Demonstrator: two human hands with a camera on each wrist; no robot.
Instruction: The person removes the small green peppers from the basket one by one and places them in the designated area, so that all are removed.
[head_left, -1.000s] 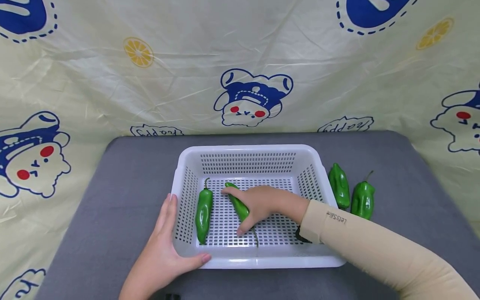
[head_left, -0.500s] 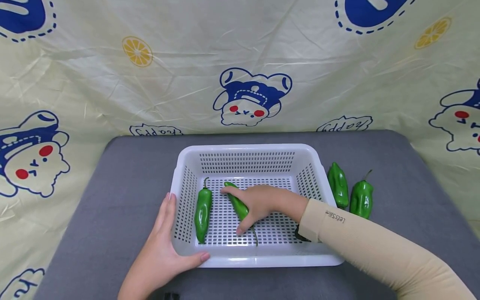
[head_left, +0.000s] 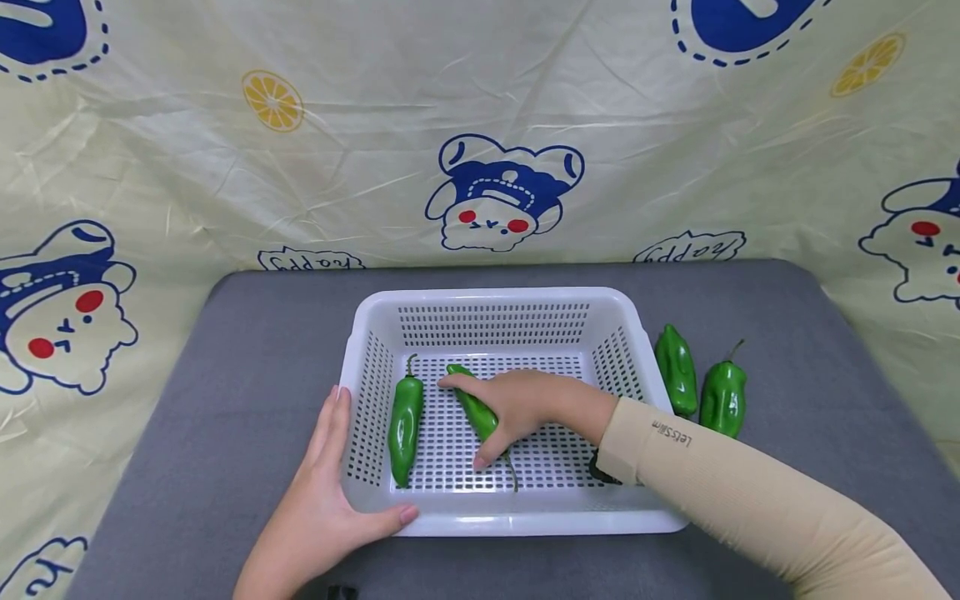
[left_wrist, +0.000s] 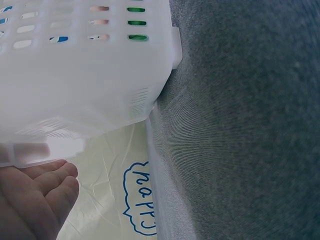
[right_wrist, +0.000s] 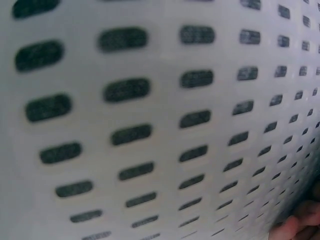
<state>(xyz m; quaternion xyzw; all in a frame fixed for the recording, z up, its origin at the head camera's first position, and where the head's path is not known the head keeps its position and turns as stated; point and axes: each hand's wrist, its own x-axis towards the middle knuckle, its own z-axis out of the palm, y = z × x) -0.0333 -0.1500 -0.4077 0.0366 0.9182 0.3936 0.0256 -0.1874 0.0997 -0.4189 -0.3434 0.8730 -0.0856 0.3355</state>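
A white perforated plastic basket (head_left: 517, 525) stands on the grey table. At its front left corner my left hand (head_left: 322, 492) rests, fingers straight along the outer left wall, thumb on the front rim. In the left wrist view these fingers (left_wrist: 50, 187) lie beside the basket wall. My right hand (head_left: 517, 408) reaches inside and holds a long green pepper (head_left: 472, 408) low over the basket floor; its stem points toward the front. Part of this pepper is hidden under the hand. Another green pepper (head_left: 406, 429) lies to its left, stem away from me.
Two more green peppers, one (head_left: 677, 371) against the basket's right side and one (head_left: 723, 396) beside it, lie on the grey tabletop (head_left: 262, 375). A patterned cream sheet (head_left: 360, 192) hangs behind. A small black object (head_left: 342, 592) shows at the bottom edge.
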